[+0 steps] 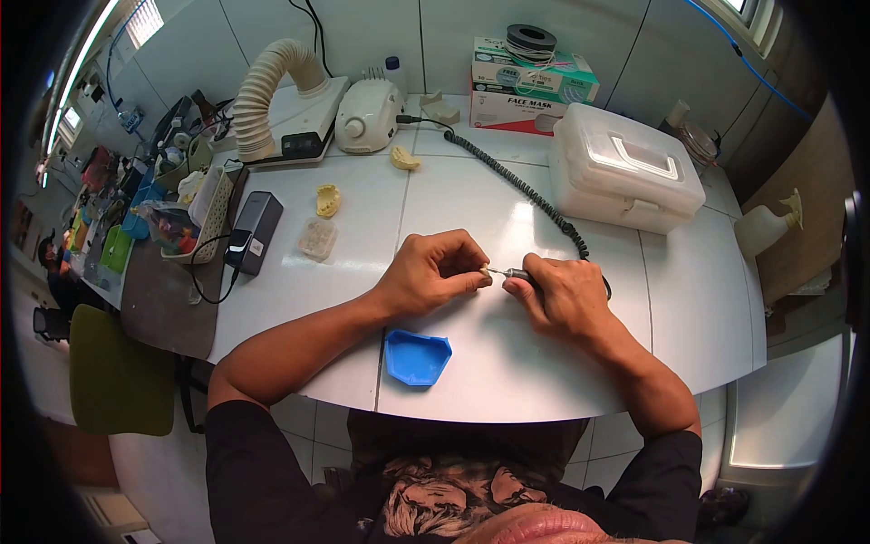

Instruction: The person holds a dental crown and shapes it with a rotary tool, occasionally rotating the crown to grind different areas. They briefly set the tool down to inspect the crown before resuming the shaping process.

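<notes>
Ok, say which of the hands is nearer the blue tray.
Left. The left hand is beyond the blue tray; the right hand is farther, beyond and rightward.

A small piece (486,269) is pinched by the left hand (433,274); a handpiece (519,275) is gripped by the right hand (566,295).

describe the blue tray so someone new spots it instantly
Find the near edge of the white table. Just in from it, between the left forearm and right forearm, sits a small open tray with angled corners. Its bright blue sets it apart from the dark handpiece and yellow pieces beyond.
</notes>
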`<state>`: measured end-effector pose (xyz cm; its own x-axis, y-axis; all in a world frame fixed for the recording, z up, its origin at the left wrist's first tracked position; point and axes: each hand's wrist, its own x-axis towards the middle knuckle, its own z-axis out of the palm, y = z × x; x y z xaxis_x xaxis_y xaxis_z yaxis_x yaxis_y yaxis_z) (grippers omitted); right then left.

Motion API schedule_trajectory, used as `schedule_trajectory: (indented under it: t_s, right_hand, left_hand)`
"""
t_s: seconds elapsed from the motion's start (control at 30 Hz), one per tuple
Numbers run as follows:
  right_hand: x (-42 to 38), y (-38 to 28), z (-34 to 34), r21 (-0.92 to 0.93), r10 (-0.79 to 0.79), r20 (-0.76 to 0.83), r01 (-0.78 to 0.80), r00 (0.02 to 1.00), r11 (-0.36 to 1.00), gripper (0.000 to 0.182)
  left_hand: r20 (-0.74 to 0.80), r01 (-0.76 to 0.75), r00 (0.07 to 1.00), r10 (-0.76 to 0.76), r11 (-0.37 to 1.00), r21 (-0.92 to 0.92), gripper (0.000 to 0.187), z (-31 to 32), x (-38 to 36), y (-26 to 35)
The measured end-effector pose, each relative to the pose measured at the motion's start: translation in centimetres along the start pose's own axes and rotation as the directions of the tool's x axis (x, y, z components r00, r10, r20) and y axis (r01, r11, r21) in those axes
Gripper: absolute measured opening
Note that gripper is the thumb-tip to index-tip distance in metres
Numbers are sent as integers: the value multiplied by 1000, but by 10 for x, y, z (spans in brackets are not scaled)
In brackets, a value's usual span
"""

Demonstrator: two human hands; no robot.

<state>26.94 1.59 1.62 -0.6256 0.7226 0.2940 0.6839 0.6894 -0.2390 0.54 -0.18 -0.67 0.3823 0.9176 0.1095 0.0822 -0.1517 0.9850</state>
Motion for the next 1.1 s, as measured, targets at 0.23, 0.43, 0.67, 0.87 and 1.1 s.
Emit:
schedule_trajectory:
  t_s: [0.23, 0.43, 0.67, 0.87, 1.1]
  right_hand:
    - [-1, -1, 0, 13, -17, 12, 17, 1000, 1000, 48]
    - [-1, -1, 1, 3, -16, 10, 16, 1000, 1000, 49]
    - [-2, 0, 3, 4, -15, -2, 15, 1000, 1000, 49]
    - [-1, -1, 3, 6, 14, -1, -14, 1000, 1000, 48]
    - [0, -2, 2, -3, 27, 12, -27, 1000, 1000, 48]
  left_hand:
    - [26, 4, 1000, -4, 1000, -22, 16, 0, -1, 0]
    - [40, 4, 999, -2, 999, -54, 16, -1, 1, -1]
    - [21, 23, 1000, -21, 996, -86, 17, -2, 3, -3]
    - [38, 23, 999, -21, 997, -73, 17, -2, 2, -3]
    - [33, 21, 999, -20, 999, -34, 16, -2, 2, -3]
